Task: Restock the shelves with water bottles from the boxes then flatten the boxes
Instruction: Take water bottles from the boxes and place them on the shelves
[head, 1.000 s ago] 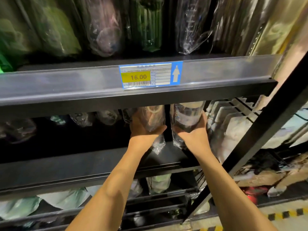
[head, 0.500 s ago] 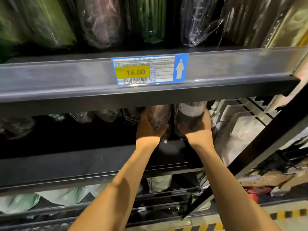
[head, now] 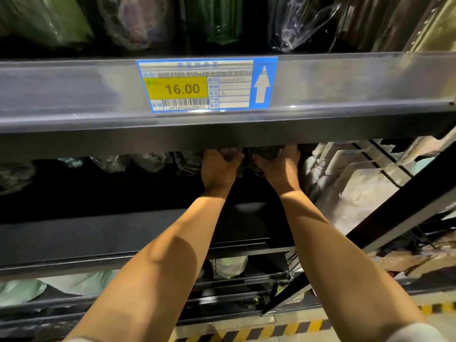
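Left bottle and right bottle: side by side, deep in middle shelf, tops hidden behind upper shelf rail. Your left hand grasps left bottle, your right hand grasps right bottle, fingers curled. Price tag on rail.

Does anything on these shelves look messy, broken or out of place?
Nothing looks spilled or broken. The untidiest spot is low on the right, where cardboard lies jumbled at floor level beyond the black upright. On the top shelf a clear plastic wrapper hangs loose and crumpled.
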The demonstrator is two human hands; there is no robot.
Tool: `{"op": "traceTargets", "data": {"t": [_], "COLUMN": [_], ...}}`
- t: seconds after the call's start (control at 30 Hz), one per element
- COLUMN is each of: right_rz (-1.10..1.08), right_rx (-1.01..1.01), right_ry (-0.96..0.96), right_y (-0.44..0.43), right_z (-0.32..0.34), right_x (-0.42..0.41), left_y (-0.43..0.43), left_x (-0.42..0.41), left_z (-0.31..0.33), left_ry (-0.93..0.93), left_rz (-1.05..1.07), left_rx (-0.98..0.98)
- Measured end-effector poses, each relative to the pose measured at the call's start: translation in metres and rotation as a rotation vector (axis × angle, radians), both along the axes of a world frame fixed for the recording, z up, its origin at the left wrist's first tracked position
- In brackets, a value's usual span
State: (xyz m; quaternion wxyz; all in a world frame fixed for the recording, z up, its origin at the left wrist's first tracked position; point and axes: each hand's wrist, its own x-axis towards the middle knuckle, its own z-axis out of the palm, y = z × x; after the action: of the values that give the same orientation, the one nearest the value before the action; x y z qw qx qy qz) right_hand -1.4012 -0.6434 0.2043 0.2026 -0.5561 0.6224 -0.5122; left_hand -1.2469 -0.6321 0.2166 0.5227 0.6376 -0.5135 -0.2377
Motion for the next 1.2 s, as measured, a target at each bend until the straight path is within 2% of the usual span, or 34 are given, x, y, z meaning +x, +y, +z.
{"op": "traceTargets", "data": {"t": [0.37,0.43,0.6,0.8,0.93,1.0,1.1,1.2], "right_rz": [0.042,0.028,-0.097,-0.139,0.036,0.116,0.199,0.289], "right_rx": [0.004,0.011,0.051,0.224,0.467,0.404,0.36,0.36], "right_ry": [-0.007,0.034,0.278,0.536,0.808,0.952,1.052,1.071], "right_y": [-0.003,0.0,0.013,0.056,0.105,0.137,0.182,0.22], "right_z": [0.005,0.009,0.02,0.036,0.048,0.047,0.044,0.036], "right_x": [-0.002,-0.001,0.002,0.012,0.022,0.027,0.044,0.064], "left_y": [-0.002,0.003,0.018,0.052,0.106,0.139,0.188,0.241], "left_x": [-0.002,-0.001,0.006,0.019,0.044,0.061,0.087,0.118], "left_z": [-0.001,0.0,0.006,0.021,0.027,0.029,0.03,0.024], "left_ry": [0.018,0.032,-0.012,-0.326,-0.619,-0.781,-0.812,-0.867], "left_rz": [0.013,-0.006,-0.035,-0.092,-0.096,-0.09,-0.074,-0.046], "left_rx": [-0.023,-0.044,0.004,0.241,0.419,0.433,0.42,0.406]}}
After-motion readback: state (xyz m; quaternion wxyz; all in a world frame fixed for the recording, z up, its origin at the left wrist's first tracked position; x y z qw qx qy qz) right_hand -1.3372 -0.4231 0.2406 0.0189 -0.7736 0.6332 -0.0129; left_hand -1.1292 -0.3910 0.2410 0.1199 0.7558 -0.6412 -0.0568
